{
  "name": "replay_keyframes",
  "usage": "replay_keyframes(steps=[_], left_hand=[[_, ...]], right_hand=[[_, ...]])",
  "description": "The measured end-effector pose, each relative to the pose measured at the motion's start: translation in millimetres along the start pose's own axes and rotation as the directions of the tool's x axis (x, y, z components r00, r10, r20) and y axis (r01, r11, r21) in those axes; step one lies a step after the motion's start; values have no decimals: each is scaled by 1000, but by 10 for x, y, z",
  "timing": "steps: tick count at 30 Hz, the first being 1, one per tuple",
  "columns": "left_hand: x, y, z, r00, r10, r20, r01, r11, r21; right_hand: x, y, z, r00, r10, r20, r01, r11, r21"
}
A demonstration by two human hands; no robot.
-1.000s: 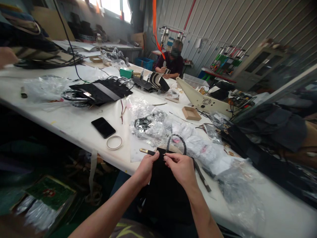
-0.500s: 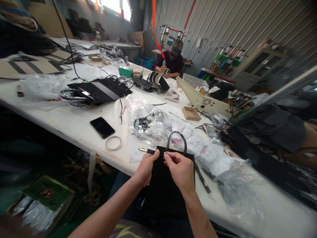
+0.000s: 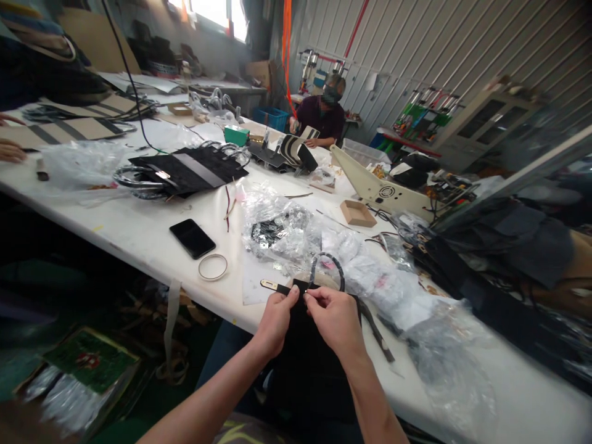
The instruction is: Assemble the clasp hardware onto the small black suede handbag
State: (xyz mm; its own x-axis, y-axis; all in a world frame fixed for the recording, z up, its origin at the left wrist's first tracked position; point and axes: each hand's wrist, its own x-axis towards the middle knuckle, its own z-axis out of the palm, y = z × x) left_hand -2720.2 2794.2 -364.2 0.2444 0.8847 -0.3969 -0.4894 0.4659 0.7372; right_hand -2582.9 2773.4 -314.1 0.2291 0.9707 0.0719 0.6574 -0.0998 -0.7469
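A black handbag (image 3: pixel 312 370) stands in front of me at the table edge, its lower part dark and hard to make out. Its curved handle (image 3: pixel 341 266) rises above the top edge, wrapped in shiny film. My left hand (image 3: pixel 276 317) is closed on the bag's upper left side, thumb on the front. Beside that thumb, a black strap with a gold metal plate (image 3: pixel 269 284) sticks out to the left. With fingertips pinched, my right hand (image 3: pixel 337 317) holds a small shiny metal fitting (image 3: pixel 306 291) against the bag's front, mostly hidden by the fingers.
Crumpled clear plastic (image 3: pixel 296 228) lies beyond the bag. A phone (image 3: pixel 192 238) and a tape roll (image 3: pixel 213 267) sit to the left, with more black bags (image 3: pixel 189 169) behind. Across the table a person (image 3: pixel 321 114) works; another person's hand (image 3: pixel 12 151) shows at far left.
The bag's top has dipped and tilted slightly, with both my hands still on it. Another person's hands have come into view at the left edge. The person opposite has shifted a little.
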Motion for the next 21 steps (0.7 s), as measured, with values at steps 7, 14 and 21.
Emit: replay_keyframes(steps=[7, 14, 21], left_hand=[[-90, -2, -20, 989, 146, -34, -132, 957, 259], [-27, 22, -28, 993, 122, 4, -115, 928, 354], [-26, 202, -113, 995, 89, 50, -101, 927, 362]], right_hand=[[67, -214, -59, 997, 11, 80, -10, 1000, -15], [-72, -206, 165, 998, -8, -56, -8, 956, -295], [-127, -26, -266, 975, -63, 213, 2, 961, 278]])
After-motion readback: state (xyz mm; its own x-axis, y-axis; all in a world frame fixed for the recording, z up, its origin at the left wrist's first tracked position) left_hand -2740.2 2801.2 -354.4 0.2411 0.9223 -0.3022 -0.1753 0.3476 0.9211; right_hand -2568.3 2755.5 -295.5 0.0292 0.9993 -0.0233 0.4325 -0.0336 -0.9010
